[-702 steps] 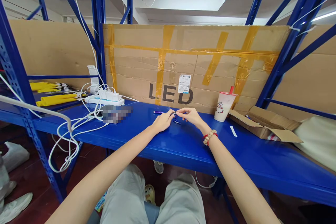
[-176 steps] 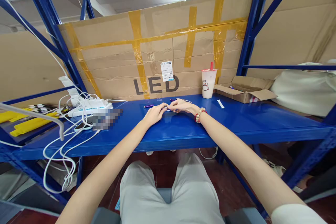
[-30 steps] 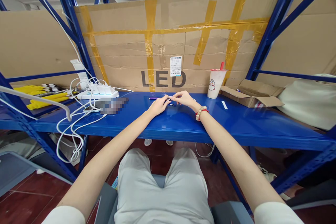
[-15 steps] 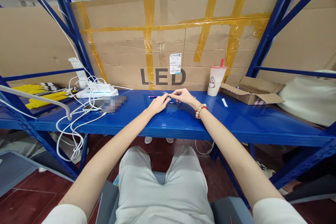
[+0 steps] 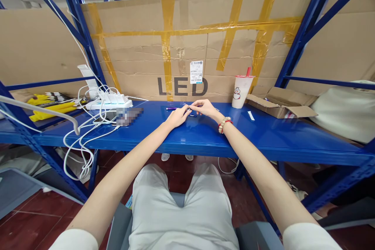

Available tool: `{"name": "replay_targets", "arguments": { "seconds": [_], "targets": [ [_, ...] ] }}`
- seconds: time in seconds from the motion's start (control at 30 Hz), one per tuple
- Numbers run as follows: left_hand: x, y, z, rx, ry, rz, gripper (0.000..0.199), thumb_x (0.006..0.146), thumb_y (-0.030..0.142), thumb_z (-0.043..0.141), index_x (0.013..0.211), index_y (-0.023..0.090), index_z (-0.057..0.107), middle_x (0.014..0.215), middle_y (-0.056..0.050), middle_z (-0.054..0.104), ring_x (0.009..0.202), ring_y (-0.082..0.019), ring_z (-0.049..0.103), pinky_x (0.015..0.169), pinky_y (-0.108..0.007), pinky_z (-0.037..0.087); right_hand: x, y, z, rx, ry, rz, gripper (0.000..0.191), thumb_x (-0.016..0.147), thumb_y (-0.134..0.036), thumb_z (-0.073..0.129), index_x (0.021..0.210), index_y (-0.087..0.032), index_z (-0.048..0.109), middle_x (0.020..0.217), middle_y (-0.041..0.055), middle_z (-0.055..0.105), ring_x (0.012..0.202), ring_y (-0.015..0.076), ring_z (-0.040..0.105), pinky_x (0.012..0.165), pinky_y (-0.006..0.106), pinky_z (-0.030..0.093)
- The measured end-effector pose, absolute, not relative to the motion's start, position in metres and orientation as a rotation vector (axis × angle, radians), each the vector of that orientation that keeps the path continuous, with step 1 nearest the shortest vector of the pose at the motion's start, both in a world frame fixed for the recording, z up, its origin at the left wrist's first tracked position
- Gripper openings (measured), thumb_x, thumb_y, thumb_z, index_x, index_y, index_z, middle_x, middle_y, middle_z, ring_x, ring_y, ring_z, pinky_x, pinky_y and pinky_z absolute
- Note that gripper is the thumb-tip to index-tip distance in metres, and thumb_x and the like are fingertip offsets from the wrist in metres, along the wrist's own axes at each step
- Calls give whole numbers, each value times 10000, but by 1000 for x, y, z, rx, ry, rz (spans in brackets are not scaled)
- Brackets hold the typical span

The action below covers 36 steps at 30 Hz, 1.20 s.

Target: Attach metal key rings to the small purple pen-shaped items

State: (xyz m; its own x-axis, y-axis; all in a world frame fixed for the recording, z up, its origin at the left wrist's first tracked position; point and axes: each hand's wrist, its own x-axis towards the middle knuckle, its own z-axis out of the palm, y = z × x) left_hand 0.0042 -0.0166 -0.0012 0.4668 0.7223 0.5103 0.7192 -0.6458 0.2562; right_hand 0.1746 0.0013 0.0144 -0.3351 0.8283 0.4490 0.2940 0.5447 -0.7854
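Above the blue table, my left hand (image 5: 178, 116) and my right hand (image 5: 205, 108) meet at the fingertips. Both are closed in a pinch around something small and dark, too small and too covered to name. A slim purple pen-like stick (image 5: 171, 108) lies on the table just behind my left hand. Under the fingers a short dark blue stick end (image 5: 192, 115) shows; most of it is hidden. A beaded bracelet (image 5: 225, 125) circles my right wrist.
The blue table (image 5: 205, 140) backs onto a taped cardboard sheet (image 5: 131, 58). To the right are a cup with a red straw (image 5: 241, 91), a white strip (image 5: 250, 115) and an open carton (image 5: 281, 101). White cables (image 5: 83, 136) and a power strip (image 5: 109, 104) occupy the left.
The whole view has shifted down very slightly. My hands keep the same pinched pose, with no clear movement of the things around them.
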Motion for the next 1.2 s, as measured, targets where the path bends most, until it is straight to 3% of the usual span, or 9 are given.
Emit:
{"name": "replay_targets", "arguments": {
  "seconds": [1.2],
  "targets": [
    [3, -15, -2, 2674, 1309, 946, 330, 885, 440, 295, 1000, 210, 501, 740, -34, 640, 707, -210, 622, 624, -275, 437, 175, 8, 11, -926, -1897, 782, 442, 595, -516, 682, 775, -113, 652, 626, 32, 610, 436, 60, 485, 358, 159, 362]
  ]
}}
